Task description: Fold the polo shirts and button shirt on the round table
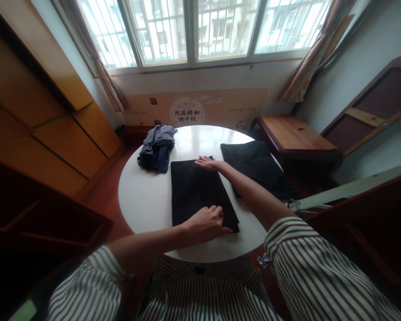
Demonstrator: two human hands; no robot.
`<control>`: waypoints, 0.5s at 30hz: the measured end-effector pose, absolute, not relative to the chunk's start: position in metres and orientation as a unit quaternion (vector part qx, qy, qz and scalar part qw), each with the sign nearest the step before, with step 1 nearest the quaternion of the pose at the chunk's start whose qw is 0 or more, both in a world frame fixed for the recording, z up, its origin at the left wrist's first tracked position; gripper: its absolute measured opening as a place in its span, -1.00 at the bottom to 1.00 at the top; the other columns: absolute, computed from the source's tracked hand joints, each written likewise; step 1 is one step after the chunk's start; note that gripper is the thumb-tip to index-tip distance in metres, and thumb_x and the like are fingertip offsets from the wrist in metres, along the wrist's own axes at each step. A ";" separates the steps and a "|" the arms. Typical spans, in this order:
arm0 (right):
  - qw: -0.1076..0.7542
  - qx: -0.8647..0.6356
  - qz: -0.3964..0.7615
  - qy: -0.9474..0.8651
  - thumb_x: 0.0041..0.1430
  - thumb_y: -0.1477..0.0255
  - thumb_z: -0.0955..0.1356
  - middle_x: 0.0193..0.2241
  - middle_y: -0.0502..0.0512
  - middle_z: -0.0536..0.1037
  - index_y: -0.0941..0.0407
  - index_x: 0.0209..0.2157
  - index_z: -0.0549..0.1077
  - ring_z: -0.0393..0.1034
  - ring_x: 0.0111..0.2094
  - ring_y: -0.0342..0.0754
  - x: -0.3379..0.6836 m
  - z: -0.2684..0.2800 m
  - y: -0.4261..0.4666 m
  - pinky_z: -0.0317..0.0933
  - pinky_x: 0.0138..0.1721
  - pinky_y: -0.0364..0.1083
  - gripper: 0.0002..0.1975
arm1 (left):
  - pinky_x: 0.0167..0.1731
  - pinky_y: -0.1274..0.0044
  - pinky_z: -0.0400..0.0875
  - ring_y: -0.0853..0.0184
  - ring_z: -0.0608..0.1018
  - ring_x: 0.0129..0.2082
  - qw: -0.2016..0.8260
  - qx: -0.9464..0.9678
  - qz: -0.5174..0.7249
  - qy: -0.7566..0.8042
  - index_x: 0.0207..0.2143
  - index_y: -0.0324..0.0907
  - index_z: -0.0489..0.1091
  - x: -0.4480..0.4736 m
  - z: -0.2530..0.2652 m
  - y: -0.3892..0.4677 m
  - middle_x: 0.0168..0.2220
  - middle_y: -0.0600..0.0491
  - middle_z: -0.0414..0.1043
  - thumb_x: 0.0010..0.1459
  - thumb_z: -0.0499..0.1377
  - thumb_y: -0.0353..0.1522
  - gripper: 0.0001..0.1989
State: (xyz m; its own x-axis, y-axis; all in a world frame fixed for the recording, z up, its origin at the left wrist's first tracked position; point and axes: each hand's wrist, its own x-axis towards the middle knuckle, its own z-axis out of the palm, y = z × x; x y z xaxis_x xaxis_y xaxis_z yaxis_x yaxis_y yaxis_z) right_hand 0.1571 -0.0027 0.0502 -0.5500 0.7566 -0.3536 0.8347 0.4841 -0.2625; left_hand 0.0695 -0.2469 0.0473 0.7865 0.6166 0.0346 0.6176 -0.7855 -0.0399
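A folded black cloth (194,189) lies flat on the round white table (143,196) in front of me; I cannot tell what kind of garment it is. My left hand (205,223) is closed at its near right part, fingers curled over the fabric and the thumb by the near edge. At the far right corner, my right hand (206,163) rests flat on the cloth with its fingers stretched out to the left. A second folded black cloth (254,162) lies to the right, partly behind my right forearm and reaching past the table's edge.
A crumpled grey and navy garment (158,147) sits at the table's far left. Beyond the table on the right stands a wooden stool or small table (294,131). Wooden cabinets (63,138) line the left side, and a barred window (194,31) is ahead.
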 end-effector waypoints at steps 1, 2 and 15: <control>0.095 0.466 -0.201 0.857 0.44 0.13 0.02 0.44 0.09 -0.21 -0.05 0.43 -0.06 -0.34 0.43 0.18 0.156 0.049 -0.003 -0.33 0.33 0.33 -0.40 | -0.41 0.42 0.41 0.16 0.47 -0.23 0.028 -0.942 -0.003 -0.334 -0.12 -0.37 0.45 0.071 0.046 -0.247 -0.19 -0.21 0.38 0.39 -0.01 -0.15 -0.56; 0.093 0.469 -0.196 0.856 0.43 0.14 0.04 0.44 0.11 -0.21 -0.03 0.43 -0.07 -0.34 0.43 0.19 0.155 0.048 -0.005 -0.36 0.33 0.34 -0.39 | -0.42 0.42 0.41 0.16 0.47 -0.24 0.032 -0.941 0.006 -0.338 -0.12 -0.38 0.45 0.073 0.045 -0.248 -0.20 -0.21 0.38 0.39 0.00 -0.23 -0.62; 0.048 0.452 -0.115 0.883 0.41 0.03 0.04 0.39 0.21 0.06 0.02 0.38 0.13 -0.01 0.36 0.23 0.145 0.040 -0.022 -0.07 0.31 0.19 -0.36 | -0.51 0.44 0.48 0.19 0.58 -0.35 0.029 -0.961 0.013 -0.274 0.02 -0.38 0.38 0.088 0.031 -0.257 -0.16 -0.26 0.44 0.32 -0.07 -0.54 -0.67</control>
State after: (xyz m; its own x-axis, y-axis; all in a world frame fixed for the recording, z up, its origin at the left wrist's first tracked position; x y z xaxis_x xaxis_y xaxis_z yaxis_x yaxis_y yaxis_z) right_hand 0.1449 -0.0216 0.0401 -0.5877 0.7869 -0.1882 0.8088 0.5657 -0.1607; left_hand 0.0880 -0.2567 0.0311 0.8494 0.5277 -0.0100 0.5262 -0.8481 -0.0623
